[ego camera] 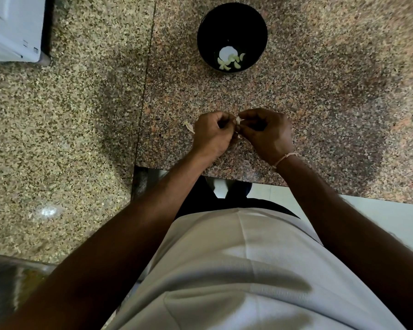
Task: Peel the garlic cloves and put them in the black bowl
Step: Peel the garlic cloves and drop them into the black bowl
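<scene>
Both forearms reach forward over the counter edge, and the left hand (211, 132) and right hand (267, 133) meet knuckle to knuckle, fingers curled, pinching one garlic clove (238, 120) between them. At 12 o'clock from the hands, well apart, sits the black bowl (232, 13) with peeled cloves (229, 61) inside. A scrap of garlic skin (188, 126) lies at 9 o'clock, just beside the left hand, on the speckled granite counter (332, 91).
</scene>
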Demonstrator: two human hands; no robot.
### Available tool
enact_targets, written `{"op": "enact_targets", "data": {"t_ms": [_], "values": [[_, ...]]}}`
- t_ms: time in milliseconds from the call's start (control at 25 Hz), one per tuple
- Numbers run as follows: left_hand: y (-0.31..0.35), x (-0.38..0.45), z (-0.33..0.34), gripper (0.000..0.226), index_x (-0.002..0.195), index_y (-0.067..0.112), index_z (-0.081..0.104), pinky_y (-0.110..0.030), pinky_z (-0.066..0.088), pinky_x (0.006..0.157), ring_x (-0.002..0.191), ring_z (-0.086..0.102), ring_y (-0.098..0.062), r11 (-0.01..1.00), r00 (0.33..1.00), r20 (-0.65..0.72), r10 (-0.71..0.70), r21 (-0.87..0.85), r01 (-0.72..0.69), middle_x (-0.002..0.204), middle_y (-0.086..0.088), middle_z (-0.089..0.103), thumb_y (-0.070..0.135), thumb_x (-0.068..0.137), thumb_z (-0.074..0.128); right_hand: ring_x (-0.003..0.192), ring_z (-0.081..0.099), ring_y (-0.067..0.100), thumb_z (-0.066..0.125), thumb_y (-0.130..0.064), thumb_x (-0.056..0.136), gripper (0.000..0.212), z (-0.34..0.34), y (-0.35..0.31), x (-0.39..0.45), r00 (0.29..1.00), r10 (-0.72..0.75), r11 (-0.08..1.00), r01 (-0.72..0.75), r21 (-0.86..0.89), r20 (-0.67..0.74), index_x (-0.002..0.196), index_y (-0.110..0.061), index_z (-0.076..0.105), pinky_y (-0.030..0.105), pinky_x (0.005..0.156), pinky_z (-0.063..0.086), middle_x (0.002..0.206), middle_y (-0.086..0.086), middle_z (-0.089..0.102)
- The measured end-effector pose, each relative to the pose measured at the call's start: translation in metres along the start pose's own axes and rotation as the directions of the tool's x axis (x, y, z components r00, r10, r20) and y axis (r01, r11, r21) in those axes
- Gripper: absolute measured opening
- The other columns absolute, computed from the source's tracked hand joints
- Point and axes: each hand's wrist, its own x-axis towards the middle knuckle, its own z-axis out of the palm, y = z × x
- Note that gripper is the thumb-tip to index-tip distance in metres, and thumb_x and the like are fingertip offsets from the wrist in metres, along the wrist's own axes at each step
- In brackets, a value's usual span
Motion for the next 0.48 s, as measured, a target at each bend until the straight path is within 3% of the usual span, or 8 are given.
{"op": "enact_targets", "data": {"t_ms": [120, 320, 480], "values": [[-0.0014, 0.0019, -0.0007, 0.006, 0.097, 0.006, 0.075, -0.052, 0.065, 0.066, 0.07, 0.076, -0.027, 0.999, 1.0, 0.029, 0.008, 0.038, -0.009, 0.085, -0.011, 0.076, 0.005, 0.098, 0.069, 0.079, 0.073, -0.003, 0.088, -0.017, 0.081, 0.027, -0.0013, 0.0012, -0.0002, 1.0, 0.009, 1.0, -0.009, 0.017, -0.002, 0.106, -0.018, 0.08, 0.015, 0.071, 0.058, 0.084, -0.009, 0.075], [-0.0026, 0.0028, -0.0012, 0.013, 0.092, 0.012, 0.074, -0.056, 0.064, 0.069, 0.077, 0.075, -0.039, 1.0, 0.998, 0.061, 0.008, 0.017, -0.009, 0.087, -0.015, 0.076, 0.007, 0.1, 0.065, 0.077, 0.077, 0.013, 0.085, -0.009, 0.082, 0.027, -0.0023, 0.0047, 0.0007, 0.993, 0.113, 0.98, -0.116, 0.163, 0.028, 0.107, -0.016, 0.079, 0.039, 0.075, 0.065, 0.085, -0.001, 0.079], [-0.0028, 0.0005, -0.0004, 0.011, 0.098, 0.006, 0.073, -0.043, 0.065, 0.066, 0.073, 0.073, -0.027, 0.995, 0.995, 0.085, -0.052, -0.077, 0.059, 0.093, -0.02, 0.075, 0.007, 0.102, 0.063, 0.08, 0.078, 0.016, 0.079, -0.006, 0.086, 0.029, -0.0022, 0.0046, -0.0012, 0.994, 0.094, 0.978, -0.103, 0.18, 0.06, 0.114, -0.016, 0.077, 0.045, 0.078, 0.065, 0.087, 0.0, 0.079]]}}
